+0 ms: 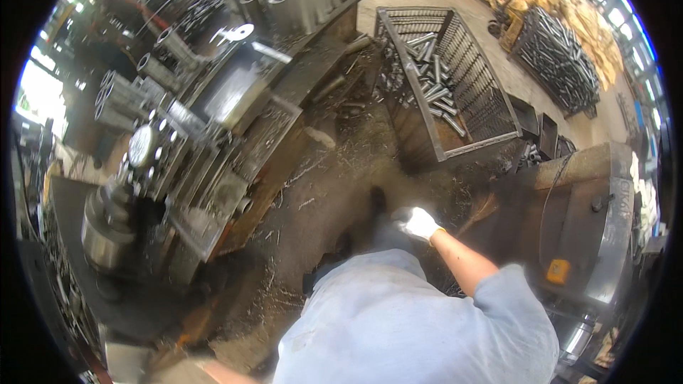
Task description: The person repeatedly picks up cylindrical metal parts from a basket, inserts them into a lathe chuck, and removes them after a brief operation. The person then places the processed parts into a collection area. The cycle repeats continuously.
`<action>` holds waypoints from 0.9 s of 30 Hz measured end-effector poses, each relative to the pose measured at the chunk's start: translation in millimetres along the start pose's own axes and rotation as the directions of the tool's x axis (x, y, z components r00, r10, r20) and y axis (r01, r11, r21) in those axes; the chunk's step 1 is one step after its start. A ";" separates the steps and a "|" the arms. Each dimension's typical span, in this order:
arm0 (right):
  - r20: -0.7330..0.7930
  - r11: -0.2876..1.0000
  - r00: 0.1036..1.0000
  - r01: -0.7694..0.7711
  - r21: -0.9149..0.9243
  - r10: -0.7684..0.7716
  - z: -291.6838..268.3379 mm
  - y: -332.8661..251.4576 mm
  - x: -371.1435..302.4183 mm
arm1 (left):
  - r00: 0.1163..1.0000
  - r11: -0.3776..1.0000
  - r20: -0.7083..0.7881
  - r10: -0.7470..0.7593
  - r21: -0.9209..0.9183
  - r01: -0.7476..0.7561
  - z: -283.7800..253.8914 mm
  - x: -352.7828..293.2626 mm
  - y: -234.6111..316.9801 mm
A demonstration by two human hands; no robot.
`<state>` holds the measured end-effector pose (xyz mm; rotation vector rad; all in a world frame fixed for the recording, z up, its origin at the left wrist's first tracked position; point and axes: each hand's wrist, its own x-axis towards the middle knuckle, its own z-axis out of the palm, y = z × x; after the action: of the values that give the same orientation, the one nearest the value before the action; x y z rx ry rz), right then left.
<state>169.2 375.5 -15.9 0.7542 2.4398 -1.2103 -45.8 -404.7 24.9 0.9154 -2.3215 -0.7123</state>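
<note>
My right hand (418, 223), in a white glove, is held out in front of my body above the dark floor. Its fingers seem loosely curled, but they are smeared and overexposed, and no object shows in them. My left forearm reaches out at the lower left edge. At its end my left hand (188, 354) is a blur beside the foot of the lathe, close to a grey box-like block (128, 363); its fingers cannot be made out. The lathe's stepped metal chuck or spindle part (107, 231) and its round dial-like disc (142, 146) stand above that hand.
A wire-mesh crate (445, 153) holding metal rods stands ahead. Behind it is a heaped bin of metal pieces (562, 57). Thick metal tubes (252, 7) stand on the machine bench at the far left. On the right is a steel cabinet (605, 235) with a yellow box (558, 271). Metal shavings litter the floor.
</note>
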 end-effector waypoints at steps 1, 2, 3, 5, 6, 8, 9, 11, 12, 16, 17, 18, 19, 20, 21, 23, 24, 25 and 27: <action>-0.006 0.999 0.999 -0.050 0.018 0.050 -9.3 3.1 9.5 | 0.989 0.975 -0.108 -0.098 -0.211 0.073 4.5 -20.2 28.1; -0.005 0.997 0.998 -0.059 0.043 0.060 -20.0 5.9 18.1 | 0.988 0.961 -0.144 -0.058 -0.278 0.016 14.0 -42.3 59.4; -0.002 0.996 0.998 -0.066 0.057 0.066 -33.6 8.8 29.0 | 0.993 0.934 -0.086 -0.086 -0.354 0.050 23.4 -69.1 90.2; -0.046 0.979 0.996 -0.060 0.196 0.071 -68.9 16.9 54.3 | 0.925 0.767 0.211 -0.316 -0.517 0.380 60.2 -137.0 151.8; -0.076 0.941 0.994 -0.054 0.333 0.084 -89.3 22.9 67.4 | 0.852 0.703 0.378 -0.361 -0.490 0.516 86.5 -175.9 183.8; -0.145 0.843 0.983 -0.016 0.538 0.111 -136.8 42.2 99.1 | 0.671 0.878 0.707 -0.225 -0.152 0.455 154.3 -268.9 249.6; -0.177 0.779 0.977 0.019 0.627 0.119 -164.3 56.4 119.8 | 0.543 0.967 0.828 -0.140 -0.005 0.255 192.6 -317.9 286.2; -0.222 0.494 0.962 0.118 0.862 0.157 -217.5 91.6 169.0 | 0.199 0.993 0.979 0.046 -0.066 0.098 276.9 -418.1 368.6; -0.290 0.445 0.948 0.207 0.871 0.128 -243.0 112.4 195.4 | 0.046 0.892 0.957 0.285 -0.247 -0.379 316.1 -465.7 414.1; -0.195 0.260 0.955 0.135 0.956 0.222 -315.9 198.2 316.8 | -0.229 0.502 0.671 0.705 -0.701 -0.507 438.3 -625.4 601.9; -0.192 0.258 0.955 0.131 0.957 0.227 -323.8 217.6 345.7 | -0.201 0.526 0.700 0.685 -0.666 -0.529 465.5 -660.7 645.5; -0.185 0.256 0.952 0.121 0.959 0.242 -328.1 234.0 376.4 | -0.218 0.386 0.584 0.782 -0.728 -0.566 493.6 -691.0 686.2; -0.129 0.272 0.944 0.043 0.961 0.303 -332.3 249.5 406.7 | -0.213 0.335 0.536 0.817 -0.742 -0.580 523.4 -720.8 723.4; -0.131 0.349 0.934 0.008 0.937 0.332 -335.7 264.0 436.9 | -0.243 0.246 0.450 0.859 -0.780 -0.576 552.7 -745.6 755.0; -0.229 0.534 0.932 0.047 0.844 0.280 -339.8 277.4 464.2 | -0.262 0.184 0.394 0.881 -0.795 -0.578 580.7 -767.0 780.0; -0.272 0.833 0.921 -0.090 0.547 0.278 -350.9 295.7 521.6 | -0.165 0.191 0.392 0.905 -0.722 -0.665 630.6 -807.7 810.2; -0.269 0.884 0.933 -0.093 0.458 0.238 -361.7 303.3 549.1 | -0.151 0.166 0.357 0.922 -0.715 -0.679 653.1 -822.8 819.3; -0.335 0.953 0.919 -0.114 0.282 0.209 -372.1 304.1 580.0 | -0.113 0.165 0.332 0.937 -0.701 -0.693 671.1 -833.1 824.4; -0.339 0.970 0.941 -0.072 -0.234 -0.012 -403.0 301.1 642.4 | -0.109 0.362 0.577 0.810 -0.636 -0.681 692.5 -844.9 823.4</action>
<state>-195.0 1054.4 -284.5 0.9889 2.7717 -0.7985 -329.5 916.9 -185.2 -1.3329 -2.8903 -0.8134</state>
